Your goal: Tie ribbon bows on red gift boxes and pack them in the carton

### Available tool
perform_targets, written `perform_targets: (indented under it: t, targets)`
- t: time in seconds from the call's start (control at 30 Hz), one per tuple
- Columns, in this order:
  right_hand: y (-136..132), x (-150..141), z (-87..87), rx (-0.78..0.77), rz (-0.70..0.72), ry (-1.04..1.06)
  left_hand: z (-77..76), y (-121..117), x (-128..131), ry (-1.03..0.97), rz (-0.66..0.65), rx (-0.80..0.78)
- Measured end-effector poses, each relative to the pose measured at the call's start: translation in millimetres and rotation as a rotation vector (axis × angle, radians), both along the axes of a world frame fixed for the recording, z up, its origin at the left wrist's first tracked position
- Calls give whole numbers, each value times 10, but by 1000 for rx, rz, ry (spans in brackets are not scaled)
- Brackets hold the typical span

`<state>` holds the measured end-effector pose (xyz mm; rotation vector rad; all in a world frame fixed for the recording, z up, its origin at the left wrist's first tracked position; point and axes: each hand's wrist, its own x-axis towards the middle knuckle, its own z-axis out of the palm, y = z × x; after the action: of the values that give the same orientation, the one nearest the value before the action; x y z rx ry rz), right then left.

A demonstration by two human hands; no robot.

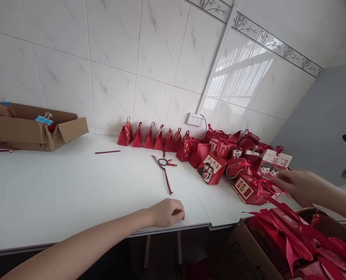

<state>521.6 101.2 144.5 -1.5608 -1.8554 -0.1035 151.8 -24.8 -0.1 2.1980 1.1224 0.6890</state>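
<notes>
My left hand rests at the front edge of the white table, its fingers curled in a loose fist with nothing seen in them. My right hand is at the right end of the pile, slightly blurred. Its fingers are closed at the lower right of a red-and-white gift box with a cartoon couple on it. In front of that box sits a red gift box with a cream label. To its left stands another red couple-print box.
Several small red triangular boxes stand along the tiled wall. Loose red ribbons lie mid-table. At left is an open cardboard box with a blue clip. A carton of red ribboned boxes stands at the lower right. A power strip is on the wall.
</notes>
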Motion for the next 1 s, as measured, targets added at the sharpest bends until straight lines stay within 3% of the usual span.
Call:
perform_targets:
  t: [0.07, 0.13, 0.2, 0.3, 0.43, 0.53, 0.6, 0.7, 0.77, 0.9, 1.0]
  targets:
    - [131, -328, -37, -192, -5, -270, -32, 102, -137, 46, 27, 153]
    - [308, -704, -161, -257, -23, -401, -47, 196, -337, 56, 136, 230]
    - [462, -1006, -312, -245, -53, -396, -43, 254, -556, 38, 247, 240]
    - [573, -1241, -468, -243, -117, -389, -26, 273, -803, 15, 355, 249]
    - [524, -1438, -466, -179, -61, -368, -36, 277, -891, -15, 388, 232]
    - [388, -1795, -406, -112, 70, -357, -34, 306, -929, -134, 414, 251]
    - [247, -2156, -412, -72, 241, -268, 3, 329, -1003, -247, 452, 325]
    - [-6, -2767, -523, -47, 586, 19, 123, 337, -1165, -375, 506, 439]
    - [-149, -3142, -644, -78, 728, 150, 231, 315, -1274, -471, 610, 489]
    - [-264, -3660, -881, -153, 904, 267, 439, 226, -1451, -537, 874, 543]
    - [-251, -3810, -995, -130, 961, 276, 542, 171, -1527, -500, 902, 540]
